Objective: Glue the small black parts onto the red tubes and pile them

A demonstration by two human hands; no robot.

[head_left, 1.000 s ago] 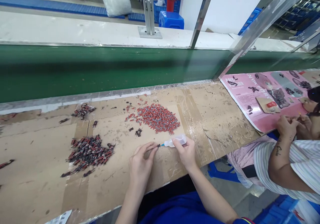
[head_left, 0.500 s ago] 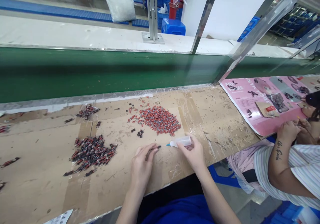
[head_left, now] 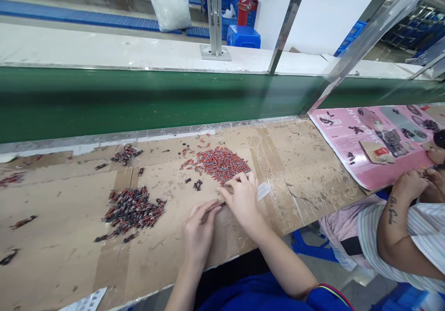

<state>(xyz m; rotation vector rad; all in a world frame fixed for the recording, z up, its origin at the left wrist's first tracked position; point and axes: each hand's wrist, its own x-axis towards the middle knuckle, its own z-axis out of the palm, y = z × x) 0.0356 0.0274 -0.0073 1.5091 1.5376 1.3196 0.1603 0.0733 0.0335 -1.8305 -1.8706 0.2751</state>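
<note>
My left hand point(head_left: 199, 225) rests on the cardboard-covered bench point(head_left: 62, 255), fingers pinched on a small dark part point(head_left: 218, 205). My right hand point(head_left: 240, 196) has reached leftward, its fingertips at the near edge of a heap of small red parts point(head_left: 222, 161). It still carries a small clear squeeze bottle point(head_left: 263, 191), whose end sticks out to the right of the palm. A heap of dark red-and-black parts point(head_left: 134, 210) lies to the left of my left hand.
A green conveyor belt point(head_left: 139, 100) runs behind the bench. A smaller dark heap point(head_left: 127, 154) and stray parts lie at back left. At right, another person's tattooed arm point(head_left: 396, 218) works over a pink printed sheet point(head_left: 368, 139).
My right hand has swung left with the bottle, from pointing its blue tip at the part in my left hand to touching the red heap. My left hand has stayed put.
</note>
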